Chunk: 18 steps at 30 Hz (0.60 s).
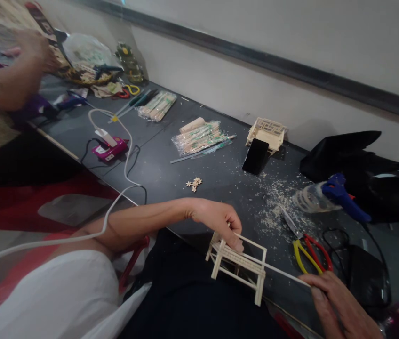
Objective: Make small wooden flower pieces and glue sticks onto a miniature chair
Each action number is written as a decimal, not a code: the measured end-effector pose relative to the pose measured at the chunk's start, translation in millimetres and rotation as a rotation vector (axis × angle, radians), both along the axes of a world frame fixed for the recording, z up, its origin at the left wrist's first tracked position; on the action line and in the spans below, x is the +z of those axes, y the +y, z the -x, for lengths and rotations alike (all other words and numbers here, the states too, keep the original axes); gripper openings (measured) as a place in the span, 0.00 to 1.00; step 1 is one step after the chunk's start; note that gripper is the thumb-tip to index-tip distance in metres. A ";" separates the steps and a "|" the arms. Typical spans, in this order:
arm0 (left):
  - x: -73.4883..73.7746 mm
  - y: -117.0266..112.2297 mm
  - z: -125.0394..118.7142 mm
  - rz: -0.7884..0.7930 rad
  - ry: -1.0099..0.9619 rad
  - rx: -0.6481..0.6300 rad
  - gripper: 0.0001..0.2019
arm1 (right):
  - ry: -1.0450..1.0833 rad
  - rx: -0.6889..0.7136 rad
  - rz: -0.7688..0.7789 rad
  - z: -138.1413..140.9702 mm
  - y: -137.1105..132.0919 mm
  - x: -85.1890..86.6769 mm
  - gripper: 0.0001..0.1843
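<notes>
A miniature bench [238, 259] built of pale wooden sticks stands at the table's near edge, above my lap. My left hand [217, 220] is closed on its back end, the thumb pressed down on the seat. A thin wooden stick [286, 274] lies along the bench's side and sticks out to the right. Its far end is pinched between the thumb and fingers of my right hand [340, 301]. Beyond my right hand lie scissors [312, 252] with one yellow and one red handle. Several small wooden flower shapes [195, 183] rest on the table past my left wrist.
A blue glue gun [344, 195] leans on a clear plastic jar [314, 197] at right, near scattered shavings [277, 197]. A phone [256, 156] rests against another stick model [266, 132]. Bagged sticks [201, 138] lie mid-table. A white cable [127, 162] crosses at left, near another person's arm [26, 66].
</notes>
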<state>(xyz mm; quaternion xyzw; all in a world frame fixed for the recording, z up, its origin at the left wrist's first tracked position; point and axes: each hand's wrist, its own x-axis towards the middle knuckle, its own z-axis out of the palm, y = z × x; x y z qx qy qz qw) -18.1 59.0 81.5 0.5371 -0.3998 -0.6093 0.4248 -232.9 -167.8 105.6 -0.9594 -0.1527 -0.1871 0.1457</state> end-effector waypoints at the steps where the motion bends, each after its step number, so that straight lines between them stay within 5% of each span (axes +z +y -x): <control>1: -0.2 -0.1 0.1 -0.003 -0.003 -0.001 0.18 | 0.012 -0.003 -0.011 0.8 -0.9 -1.1 0.13; 12: -4.1 -1.0 -0.6 -0.007 0.016 0.004 0.17 | 0.147 -0.045 -0.010 13.4 -14.8 -12.6 0.18; 18: -5.1 -0.5 -1.0 0.000 0.011 0.007 0.18 | 0.015 0.027 0.132 1.6 -6.5 -5.0 0.13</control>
